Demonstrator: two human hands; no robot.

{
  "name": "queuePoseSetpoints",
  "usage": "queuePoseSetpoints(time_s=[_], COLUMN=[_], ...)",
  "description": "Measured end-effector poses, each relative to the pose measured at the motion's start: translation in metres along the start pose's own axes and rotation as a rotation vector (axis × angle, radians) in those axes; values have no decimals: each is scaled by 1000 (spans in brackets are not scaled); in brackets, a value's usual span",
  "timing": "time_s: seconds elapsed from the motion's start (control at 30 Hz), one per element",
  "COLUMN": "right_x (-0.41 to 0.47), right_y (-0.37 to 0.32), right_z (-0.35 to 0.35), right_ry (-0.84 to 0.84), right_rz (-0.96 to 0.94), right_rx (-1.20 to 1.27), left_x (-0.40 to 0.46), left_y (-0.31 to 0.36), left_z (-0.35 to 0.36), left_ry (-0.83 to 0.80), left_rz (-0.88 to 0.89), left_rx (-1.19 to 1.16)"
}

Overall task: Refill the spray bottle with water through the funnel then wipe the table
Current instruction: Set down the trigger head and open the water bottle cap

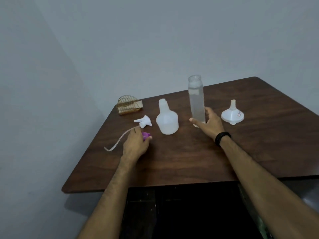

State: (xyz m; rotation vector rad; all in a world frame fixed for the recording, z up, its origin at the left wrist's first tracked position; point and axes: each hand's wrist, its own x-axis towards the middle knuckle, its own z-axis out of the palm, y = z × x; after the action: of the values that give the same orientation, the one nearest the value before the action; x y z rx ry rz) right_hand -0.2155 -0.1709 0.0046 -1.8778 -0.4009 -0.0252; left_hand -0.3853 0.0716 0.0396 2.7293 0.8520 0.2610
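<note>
The tall water bottle (196, 100) is grasped low by the right hand (208, 124), ready for pouring, while a purple object, perhaps its cap (145, 135), is pinched by the left hand (136, 145).

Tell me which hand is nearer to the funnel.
Right. The right hand holds the tall water bottle just left of the funnel. The left hand sits far across the table, beyond the spray bottle, on a purple object.
</note>
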Motion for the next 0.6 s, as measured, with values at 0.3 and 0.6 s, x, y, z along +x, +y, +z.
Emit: queuePoseSetpoints(time_s=[0.3,0.6], right_x=[-15,-26], right_y=[-2,3], right_z=[-3,-35], right_ry=[27,740], right_rz=[43,-76], right_rx=[-38,-35], left_x=[-14,-10], left_y=[1,59], left_z=[26,60], left_ry=[157,156], left_rz=[-18,55], left_rx=[88,-573])
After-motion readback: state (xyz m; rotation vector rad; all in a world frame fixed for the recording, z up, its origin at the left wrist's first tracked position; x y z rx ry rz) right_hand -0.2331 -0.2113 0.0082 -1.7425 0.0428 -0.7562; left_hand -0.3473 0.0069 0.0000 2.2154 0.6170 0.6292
